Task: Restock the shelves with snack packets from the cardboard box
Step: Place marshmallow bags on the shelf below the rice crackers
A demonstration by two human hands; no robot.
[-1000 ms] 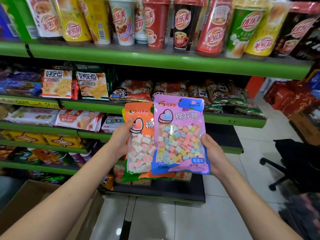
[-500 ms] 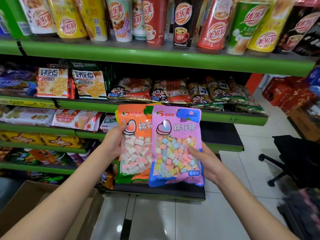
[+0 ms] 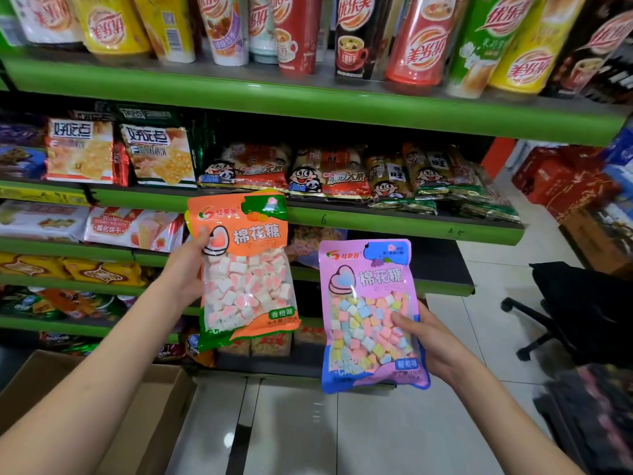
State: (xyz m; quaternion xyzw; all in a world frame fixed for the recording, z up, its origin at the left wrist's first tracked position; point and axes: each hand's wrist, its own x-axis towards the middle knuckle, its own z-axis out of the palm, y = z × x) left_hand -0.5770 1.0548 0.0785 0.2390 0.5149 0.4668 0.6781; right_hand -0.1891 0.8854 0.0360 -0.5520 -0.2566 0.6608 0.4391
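Observation:
My left hand (image 3: pixel 186 269) grips an orange marshmallow packet (image 3: pixel 245 269) by its left edge, thumb on the front, held upright in front of the green shelves (image 3: pixel 394 222). My right hand (image 3: pixel 433 341) holds a purple marshmallow packet (image 3: pixel 371 317) by its lower right side, thumb pressed on the clear window. The two packets are apart, the purple one lower and to the right. The open cardboard box (image 3: pixel 144 416) sits on the floor at lower left, under my left forearm; its contents are hidden.
Green shelves hold biscuit packs (image 3: pixel 157 156) and rice cracker bags (image 3: pixel 329 173); tall drink cups (image 3: pixel 421 39) line the top shelf. A dark shelf section (image 3: pixel 435 262) lies behind the purple packet. A black office chair (image 3: pixel 561 310) and stacked red cartons (image 3: pixel 561 180) stand at right on tiled floor.
The packets, held overlapping together before, have been pulled apart: the purple one moved down and right in my right hand, the orange one stays in my left.

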